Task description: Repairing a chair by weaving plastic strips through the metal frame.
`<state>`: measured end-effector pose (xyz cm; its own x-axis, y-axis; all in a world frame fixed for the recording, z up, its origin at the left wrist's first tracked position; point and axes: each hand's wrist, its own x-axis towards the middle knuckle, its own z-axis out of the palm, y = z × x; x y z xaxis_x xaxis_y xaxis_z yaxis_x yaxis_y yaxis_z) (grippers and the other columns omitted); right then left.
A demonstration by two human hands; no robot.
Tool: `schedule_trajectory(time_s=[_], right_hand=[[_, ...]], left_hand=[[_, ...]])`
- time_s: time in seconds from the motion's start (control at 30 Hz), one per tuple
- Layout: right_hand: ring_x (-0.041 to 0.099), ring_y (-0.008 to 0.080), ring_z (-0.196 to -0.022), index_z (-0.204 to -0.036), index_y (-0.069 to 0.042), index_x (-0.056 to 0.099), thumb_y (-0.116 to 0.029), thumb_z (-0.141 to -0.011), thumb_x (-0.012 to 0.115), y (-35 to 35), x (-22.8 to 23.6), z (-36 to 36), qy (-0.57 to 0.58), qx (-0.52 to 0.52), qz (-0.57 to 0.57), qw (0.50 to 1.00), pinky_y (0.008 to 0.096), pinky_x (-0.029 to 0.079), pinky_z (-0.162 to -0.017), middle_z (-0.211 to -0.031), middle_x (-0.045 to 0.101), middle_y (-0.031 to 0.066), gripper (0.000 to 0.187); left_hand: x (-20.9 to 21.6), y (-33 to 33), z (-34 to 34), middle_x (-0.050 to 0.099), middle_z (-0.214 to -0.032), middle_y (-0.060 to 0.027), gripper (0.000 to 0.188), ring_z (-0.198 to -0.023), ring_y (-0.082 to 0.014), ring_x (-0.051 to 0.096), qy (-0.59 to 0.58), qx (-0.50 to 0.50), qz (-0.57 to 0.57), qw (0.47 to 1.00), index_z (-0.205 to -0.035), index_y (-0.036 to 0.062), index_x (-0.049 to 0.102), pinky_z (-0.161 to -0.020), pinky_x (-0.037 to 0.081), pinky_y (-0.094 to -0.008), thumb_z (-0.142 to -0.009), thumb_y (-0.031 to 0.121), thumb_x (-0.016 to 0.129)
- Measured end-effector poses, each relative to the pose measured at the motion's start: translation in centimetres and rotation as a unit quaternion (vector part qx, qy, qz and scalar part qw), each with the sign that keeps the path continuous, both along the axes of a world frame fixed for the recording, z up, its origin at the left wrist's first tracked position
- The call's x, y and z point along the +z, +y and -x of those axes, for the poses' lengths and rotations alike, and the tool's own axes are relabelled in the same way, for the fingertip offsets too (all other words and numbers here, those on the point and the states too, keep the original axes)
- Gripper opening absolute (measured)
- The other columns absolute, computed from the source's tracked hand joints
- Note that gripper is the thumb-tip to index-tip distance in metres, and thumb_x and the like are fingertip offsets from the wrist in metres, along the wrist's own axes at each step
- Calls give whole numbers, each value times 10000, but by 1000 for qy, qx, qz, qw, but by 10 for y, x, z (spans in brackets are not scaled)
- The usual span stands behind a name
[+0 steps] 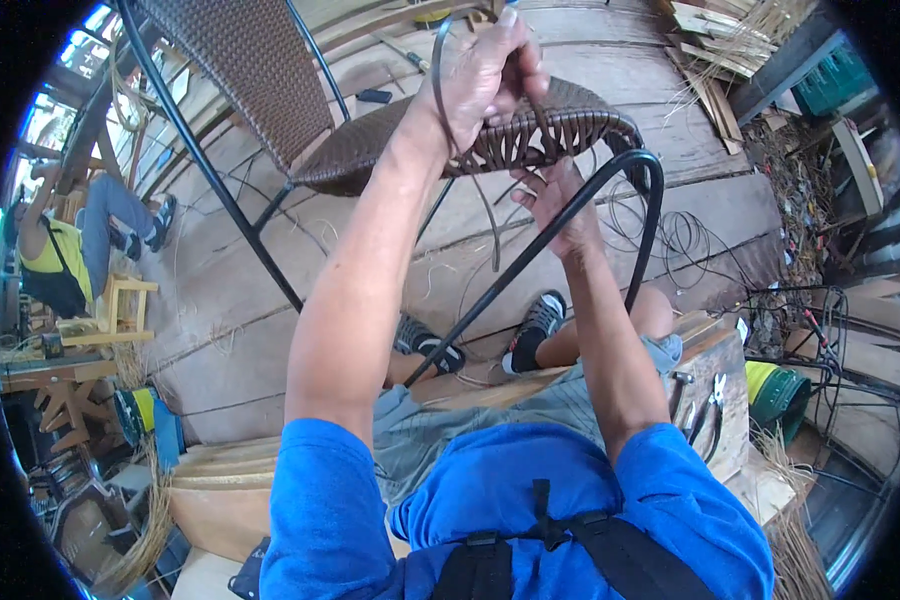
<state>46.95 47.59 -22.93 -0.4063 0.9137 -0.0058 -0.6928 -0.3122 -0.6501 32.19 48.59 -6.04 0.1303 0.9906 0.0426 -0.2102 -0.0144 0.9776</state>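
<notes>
A chair with a black tubular metal frame point(500, 275) stands before me, with a brown woven seat point(355, 150) and a brown woven backrest point(245, 65). My left hand point(490, 80) is above the seat's near edge, closed with its fingers curled round a brown weaving strand point(540, 125). Part of a long flat strip loops past that wrist and hangs below the seat. Under the seat edge is my right hand point(565, 210), its visible fingers apart, close to the underside of the weave. Some of its fingertips are hidden behind the strands.
Pliers point(716, 395) and a hammer point(680, 390) lie on a wooden block at my right. Loose strands point(685, 235) coil on the floor. Green bins point(785, 400) stand at both sides. Another person point(65, 245) sits at the left near a small wooden stool point(125, 305).
</notes>
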Motion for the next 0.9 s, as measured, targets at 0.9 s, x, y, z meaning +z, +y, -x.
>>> schedule_trajectory(time_s=[0.9], right_hand=[[545, 160, -627, -965, 39, 527, -241, -918, 450, -1, -1, 22, -58, -156, 29, 986, 292, 479, -598, -862, 591, 128, 294]], left_hand=[[-8, 7, -28, 326, -548, 46, 465, -450, -51, 327, -174, 119, -8, 978, -644, 155, 344, -356, 239, -180, -857, 558, 435]])
